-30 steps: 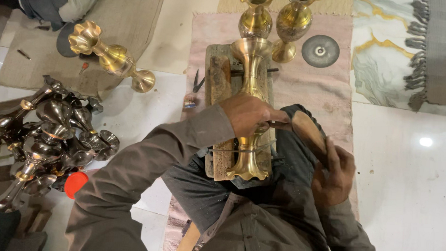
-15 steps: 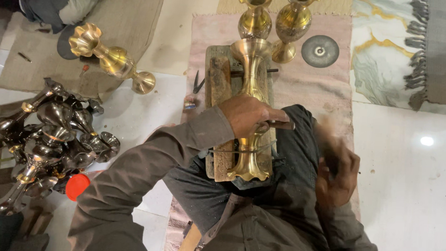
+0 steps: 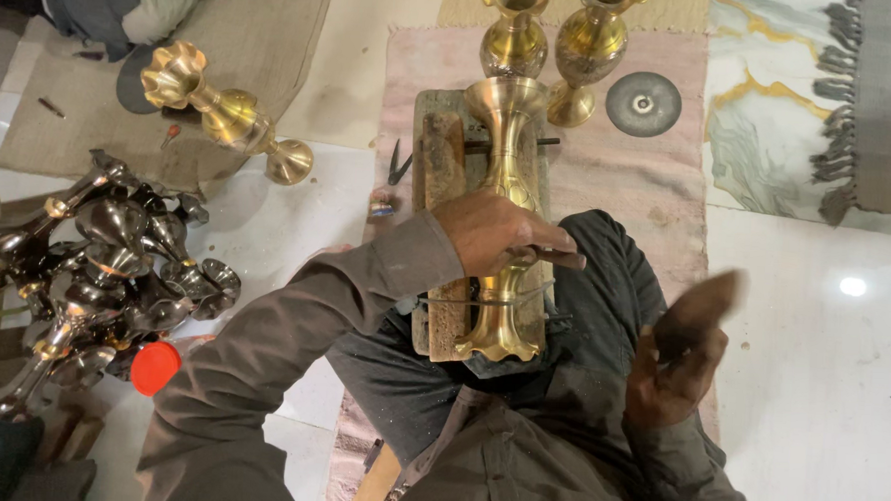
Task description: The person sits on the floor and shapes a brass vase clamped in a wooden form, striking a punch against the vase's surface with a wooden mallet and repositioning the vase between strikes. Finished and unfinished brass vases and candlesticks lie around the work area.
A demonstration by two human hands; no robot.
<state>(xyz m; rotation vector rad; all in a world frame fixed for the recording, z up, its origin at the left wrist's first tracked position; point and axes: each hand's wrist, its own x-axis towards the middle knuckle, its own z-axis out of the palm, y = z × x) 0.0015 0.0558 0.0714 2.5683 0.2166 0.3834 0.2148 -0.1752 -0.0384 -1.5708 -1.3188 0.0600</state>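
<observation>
L hand [image 3: 496, 233] fingers curled, grasping thin tool over brass vase [image 3: 504, 183] lying on wood block [image 3: 439, 170]. R hand [image 3: 676, 371] clenched on blurred mallet [image 3: 698, 307], well right of vase.

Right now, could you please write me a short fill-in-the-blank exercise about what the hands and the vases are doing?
1. The left hand presses on the brass vase lying on a ____ block.
2. The right hand holds a blurred, dark ____ tool, raised beside the knee.
3. Beyond the block stand ____ upright brass vases.
4. The round red cap lies by the pile of ____ vases.

Missing words: wooden; wooden; two; dark
</observation>
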